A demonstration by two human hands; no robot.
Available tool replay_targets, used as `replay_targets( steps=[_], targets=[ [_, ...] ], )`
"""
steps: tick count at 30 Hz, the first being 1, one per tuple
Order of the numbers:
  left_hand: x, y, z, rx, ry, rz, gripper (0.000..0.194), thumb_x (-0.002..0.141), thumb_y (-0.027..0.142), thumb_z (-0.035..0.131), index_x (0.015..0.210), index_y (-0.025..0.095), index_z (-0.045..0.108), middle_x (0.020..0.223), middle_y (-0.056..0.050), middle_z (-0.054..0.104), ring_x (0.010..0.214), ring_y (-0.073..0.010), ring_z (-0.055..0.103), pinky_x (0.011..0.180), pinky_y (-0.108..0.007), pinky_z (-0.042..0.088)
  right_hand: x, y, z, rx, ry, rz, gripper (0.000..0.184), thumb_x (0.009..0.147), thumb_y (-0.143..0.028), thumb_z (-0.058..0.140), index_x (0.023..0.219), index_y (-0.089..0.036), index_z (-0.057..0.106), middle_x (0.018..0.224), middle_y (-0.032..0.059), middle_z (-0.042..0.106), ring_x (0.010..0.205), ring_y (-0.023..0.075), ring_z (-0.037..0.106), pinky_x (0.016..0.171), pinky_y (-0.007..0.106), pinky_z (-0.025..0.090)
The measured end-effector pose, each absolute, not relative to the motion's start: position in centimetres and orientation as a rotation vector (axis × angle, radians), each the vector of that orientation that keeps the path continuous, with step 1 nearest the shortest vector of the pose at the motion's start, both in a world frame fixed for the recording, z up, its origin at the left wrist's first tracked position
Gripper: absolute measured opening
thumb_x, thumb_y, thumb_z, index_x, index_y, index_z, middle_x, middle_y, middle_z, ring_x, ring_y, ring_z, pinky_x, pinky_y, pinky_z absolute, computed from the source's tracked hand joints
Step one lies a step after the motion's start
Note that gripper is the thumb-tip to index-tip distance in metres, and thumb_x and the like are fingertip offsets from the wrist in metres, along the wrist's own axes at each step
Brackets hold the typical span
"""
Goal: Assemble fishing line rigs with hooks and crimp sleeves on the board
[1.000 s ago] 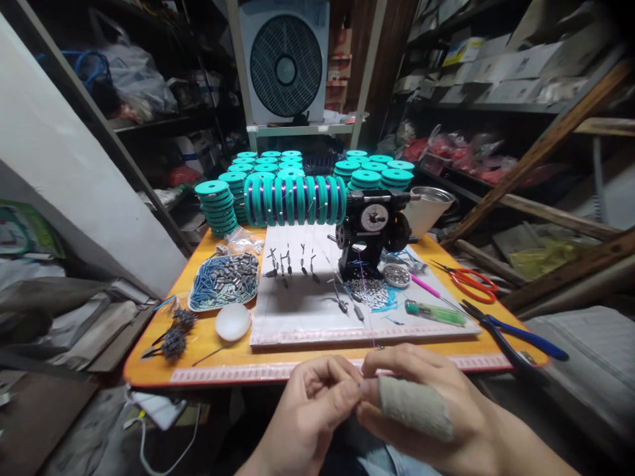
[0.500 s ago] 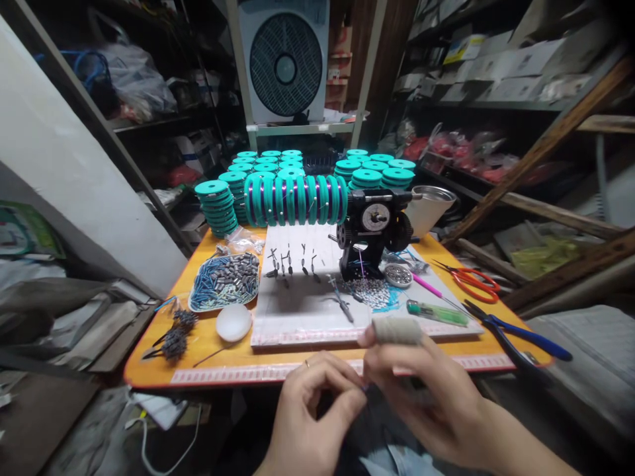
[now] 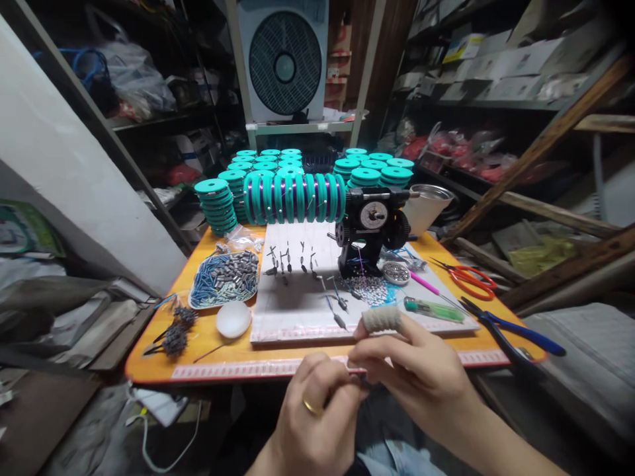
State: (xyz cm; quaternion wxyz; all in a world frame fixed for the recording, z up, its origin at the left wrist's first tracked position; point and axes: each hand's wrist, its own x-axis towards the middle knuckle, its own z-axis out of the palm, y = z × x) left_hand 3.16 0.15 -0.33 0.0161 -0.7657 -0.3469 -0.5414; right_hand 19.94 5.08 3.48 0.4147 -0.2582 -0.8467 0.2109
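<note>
My left hand (image 3: 322, 413), with a ring on one finger, is closed, its thumb and fingers pressed together just in front of the table edge. Against its fingertips is my right hand (image 3: 417, 373), also pinching; what lies between them is too small to make out. Pale tape (image 3: 381, 319) wraps the raised right index finger. Beyond the hands, dark-weighted line pieces (image 3: 340, 322) lie on a white board (image 3: 292, 317). Turquoise spools (image 3: 295, 198) wound with purple line sit in a row on the shaft of a black hand-crank winder (image 3: 370, 228).
On the left are a tray of small metal and blue parts (image 3: 224, 281) and a white dish (image 3: 233, 320). On the right lie a green cutter (image 3: 434, 309), blue-handled pliers (image 3: 520, 334) and red scissors (image 3: 471, 281). Spool stacks (image 3: 214, 205) and a metal can (image 3: 429, 208) stand behind.
My left hand has turned and closed more tightly, and its ring shows more. The right hand has shifted slightly left. Two weighted pieces show near the board's front where one showed before.
</note>
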Motion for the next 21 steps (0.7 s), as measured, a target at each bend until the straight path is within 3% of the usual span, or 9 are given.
replay_targets(
  steps=[3,5,8,10,12,14,17,21],
  targets=[
    [3.1,0.5,-0.3,-2.442,-0.822,-1.474,0.019,0.083,-0.004,0.050,0.090,0.005,0.066,0.083,-0.014,0.068,0.066,-0.0174,0.056,0.067,-0.034,0.052,19.4,5.6,3.1,-0.695,-2.129,0.453,0.015,0.094,-0.009,0.057,0.093,-0.019,0.067,0.087,0.0035,0.058,0.074,0.0103,0.062,0.065,0.018,0.050],
    [3.1,0.4,-0.3,-2.555,-0.965,-1.652,0.019,0.083,-0.003,0.051,0.088,0.008,0.065,0.085,-0.013,0.069,0.073,-0.0180,0.061,0.071,-0.032,0.052,19.7,5.7,3.0,-0.691,-2.130,0.406,0.016,0.093,-0.008,0.054,0.100,-0.019,0.065,0.091,0.0053,0.061,0.078,0.0118,0.064,0.066,0.019,0.051],
    [3.4,-0.2,-0.6,-2.552,-1.592,-2.426,0.014,0.088,0.009,0.060,0.076,0.015,0.061,0.084,-0.007,0.065,0.081,-0.0160,0.062,0.073,-0.025,0.047,20.5,5.3,3.0,-0.551,-2.196,0.454,0.025,0.088,-0.004,0.051,0.107,-0.019,0.058,0.098,0.0066,0.065,0.086,0.0150,0.066,0.075,0.024,0.055],
    [3.8,-0.6,-0.9,-2.327,-1.901,-3.084,0.021,0.089,0.025,0.067,0.071,0.016,0.059,0.085,-0.005,0.062,0.078,-0.0143,0.058,0.070,-0.024,0.044,20.9,5.0,3.1,-0.493,-2.280,0.557,0.021,0.084,-0.004,0.054,0.097,-0.019,0.058,0.083,0.0019,0.064,0.073,0.0127,0.064,0.069,0.022,0.054],
    [4.2,-0.8,-1.2,-2.043,-1.912,-3.639,0.028,0.084,0.035,0.074,0.070,0.015,0.059,0.083,-0.004,0.059,0.071,-0.0116,0.052,0.066,-0.023,0.041,21.0,4.7,3.3,-0.532,-2.326,0.649,0.014,0.083,-0.005,0.057,0.088,-0.018,0.059,0.073,-0.0006,0.062,0.060,0.0098,0.060,0.060,0.019,0.052],
    [4.6,-0.8,-1.4,-1.823,-1.842,-3.913,0.029,0.080,0.034,0.078,0.069,0.014,0.059,0.081,-0.003,0.057,0.069,-0.0103,0.049,0.065,-0.022,0.039,21.0,4.6,3.5,-0.573,-2.327,0.698,0.010,0.085,-0.007,0.059,0.087,-0.017,0.061,0.077,0.0015,0.065,0.062,0.0101,0.061,0.058,0.018,0.051],
    [4.6,-0.6,-1.2,-2.002,-1.816,-3.804,0.027,0.083,0.032,0.075,0.070,0.014,0.060,0.082,-0.004,0.055,0.075,-0.0125,0.050,0.067,-0.022,0.038,21.3,4.5,3.9,-0.600,-2.322,0.805,0.004,0.088,-0.014,0.063,0.090,-0.018,0.065,0.082,0.0028,0.067,0.067,0.0112,0.063,0.059,0.018,0.052],
    [4.1,-0.4,-0.8,-2.412,-1.804,-3.200,0.029,0.087,0.035,0.071,0.069,0.015,0.060,0.091,-0.005,0.051,0.085,-0.0162,0.052,0.076,-0.027,0.042,21.6,4.0,4.0,-0.713,-2.250,0.930,0.004,0.085,-0.020,0.073,0.084,-0.021,0.069,0.074,-0.0009,0.064,0.063,0.0114,0.061,0.055,0.019,0.052]
  ],
)
